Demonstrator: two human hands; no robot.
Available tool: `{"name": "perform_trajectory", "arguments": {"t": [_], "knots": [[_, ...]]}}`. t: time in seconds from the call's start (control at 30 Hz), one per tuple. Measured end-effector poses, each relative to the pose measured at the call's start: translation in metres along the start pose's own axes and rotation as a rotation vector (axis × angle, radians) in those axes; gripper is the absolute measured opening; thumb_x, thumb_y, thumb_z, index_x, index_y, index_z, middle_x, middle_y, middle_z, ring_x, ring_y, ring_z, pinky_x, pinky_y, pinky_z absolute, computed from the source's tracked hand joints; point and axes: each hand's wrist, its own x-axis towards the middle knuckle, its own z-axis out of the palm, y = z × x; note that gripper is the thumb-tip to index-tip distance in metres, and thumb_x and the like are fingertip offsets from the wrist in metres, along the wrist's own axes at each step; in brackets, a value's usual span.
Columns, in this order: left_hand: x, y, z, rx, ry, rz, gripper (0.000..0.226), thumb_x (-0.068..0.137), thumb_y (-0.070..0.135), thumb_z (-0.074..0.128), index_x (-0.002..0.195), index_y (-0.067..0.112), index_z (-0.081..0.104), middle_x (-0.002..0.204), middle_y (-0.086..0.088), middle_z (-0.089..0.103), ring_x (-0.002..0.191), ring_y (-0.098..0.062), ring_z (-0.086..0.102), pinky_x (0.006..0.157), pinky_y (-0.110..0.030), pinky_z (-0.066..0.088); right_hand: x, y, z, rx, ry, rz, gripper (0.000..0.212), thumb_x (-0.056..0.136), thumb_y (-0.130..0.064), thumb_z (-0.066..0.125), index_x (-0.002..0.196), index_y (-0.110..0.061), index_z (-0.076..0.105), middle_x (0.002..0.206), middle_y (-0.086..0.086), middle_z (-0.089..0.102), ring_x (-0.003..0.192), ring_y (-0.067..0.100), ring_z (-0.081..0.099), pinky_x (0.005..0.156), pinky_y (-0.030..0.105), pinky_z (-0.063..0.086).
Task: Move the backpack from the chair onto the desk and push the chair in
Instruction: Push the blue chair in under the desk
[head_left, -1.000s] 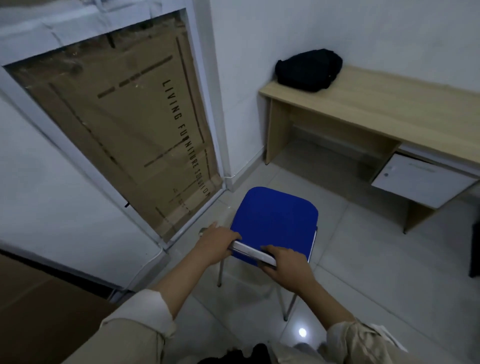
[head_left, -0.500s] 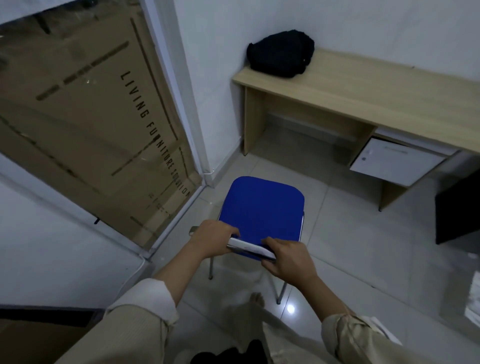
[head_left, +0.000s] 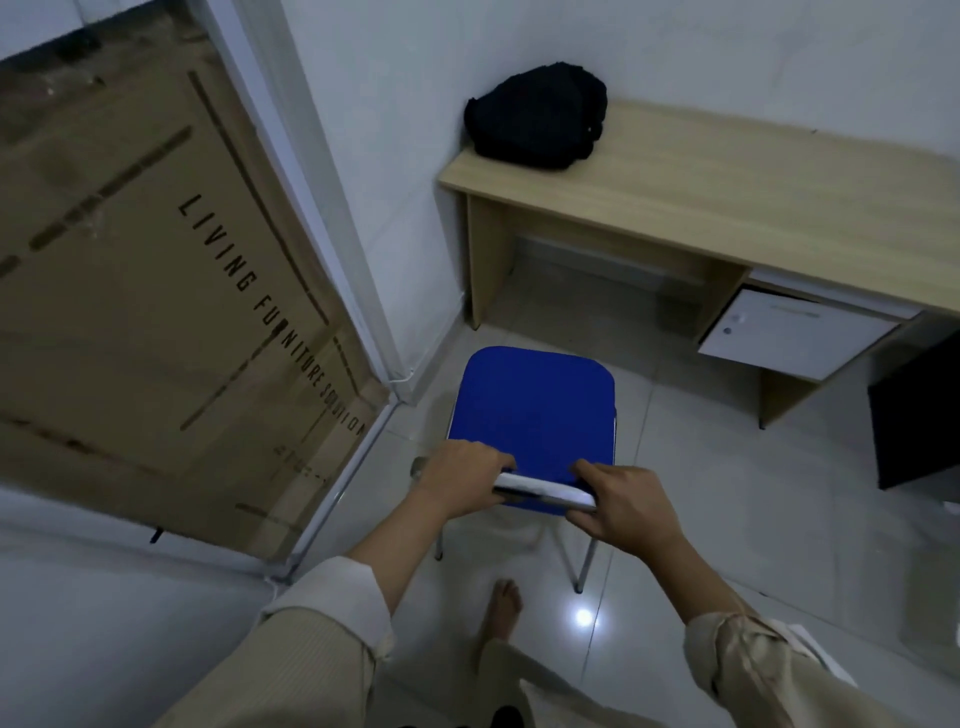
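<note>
The black backpack (head_left: 537, 123) is lying on the far left corner of the light wooden desk (head_left: 727, 176), slumped against the white wall; the blue-seated chair (head_left: 535, 415) is standing on the pale tiled floor (head_left: 727, 519), near the desk's open leg space but apart from it, its seat not yet under the desktop. The left hand (head_left: 460, 483) is gripping the left end of the chair's backrest rail, fingers curling over the top; the right hand (head_left: 623, 506) is clasping the right end of the same rail, thumb lying along the near side. Both forearms are reaching out of rolled beige sleeves (head_left: 332, 597); a bare foot (head_left: 506, 605) is resting on the tiles just behind the chair's metal legs. A white drawer unit (head_left: 795, 332) is hanging under the desk's right part; a dark panel (head_left: 914, 410) is showing at the right edge. A large cardboard sheet (head_left: 156, 312) printed with "LIVING FURNITURE SOLUTION" is filling the framed opening at left.
</note>
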Motion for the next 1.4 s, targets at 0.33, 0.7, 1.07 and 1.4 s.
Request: {"name": "perform_trajectory", "arguments": {"t": [0.33,0.7,1.07,1.4], "knots": [[0.115,-0.058,-0.040,-0.045,-0.061,0.103,0.064,0.075,0.078,0.047,0.105,0.023,0.060,0.097,0.002,0.068,0.078,-0.016,0.061,0.065,-0.027,0.043,0.098,0.058,-0.008,0.032,-0.016,0.068,0.044,0.079,-0.057,0.050,0.103,-0.022,0.061,0.078,-0.003,0.070,0.061,0.018,0.063,0.058,0.033,0.054],[0.229,-0.093,-0.065,-0.039,-0.026,0.185,0.053,0.081,0.071,0.047,0.104,0.025,0.059,0.096,0.001,0.067,0.077,-0.017,0.061,0.061,-0.029,0.041,0.181,0.126,-0.019,0.019,0.005,0.128,0.038,0.076,-0.053,0.053,0.093,-0.020,0.060,0.071,-0.002,0.068,0.055,0.020,0.059,0.049,0.030,0.048],[0.360,-0.137,-0.096,-0.008,0.016,0.305,0.049,0.083,0.068,0.045,0.106,0.026,0.058,0.097,0.001,0.067,0.077,-0.018,0.061,0.063,-0.028,0.038,0.272,0.202,-0.024,-0.017,0.061,0.209,0.035,0.077,-0.055,0.055,0.090,-0.022,0.059,0.066,-0.003,0.065,0.049,0.018,0.056,0.045,0.029,0.047],[0.449,-0.158,-0.119,0.008,-0.034,0.355,0.054,0.080,0.069,0.049,0.108,0.023,0.059,0.100,-0.001,0.067,0.082,-0.020,0.062,0.066,-0.032,0.043,0.334,0.259,-0.031,-0.021,0.055,0.283,0.043,0.074,-0.051,0.058,0.098,-0.016,0.063,0.074,0.003,0.069,0.056,0.025,0.061,0.050,0.032,0.050]]}}
